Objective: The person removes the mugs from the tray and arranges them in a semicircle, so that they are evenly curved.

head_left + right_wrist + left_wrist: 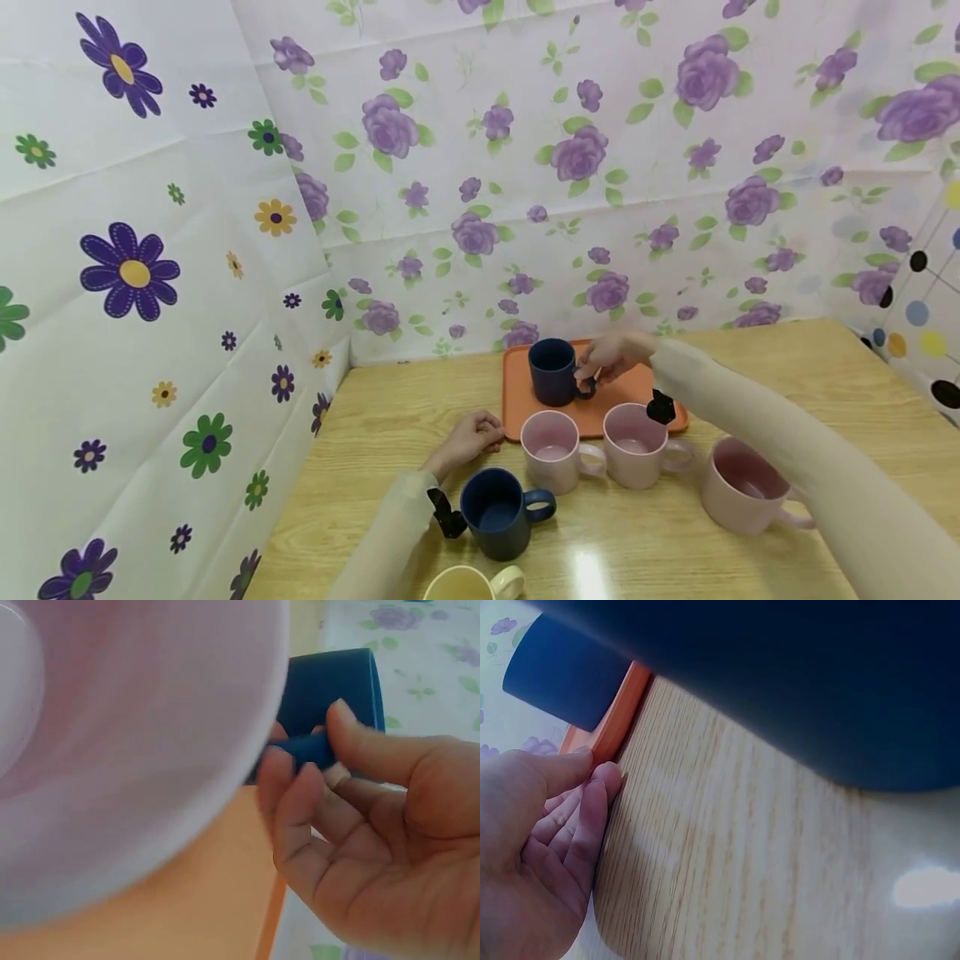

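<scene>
A dark blue mug stands upright at the left of the orange tray. My right hand grips that mug's handle, its fingers curled round it in the right wrist view. My left hand is at the tray's near left corner. In the left wrist view, the thumb lies on the tray's rim and the fingertips meet it from the outer side, pinching the edge. A second dark blue mug stands beside my left wrist and fills the top of the left wrist view.
Two pink mugs, one left and one right, stand along the tray's near side. Another pink mug is under my right forearm. At the bottom edge is a cream mug. Floral cloth walls bound the wooden table.
</scene>
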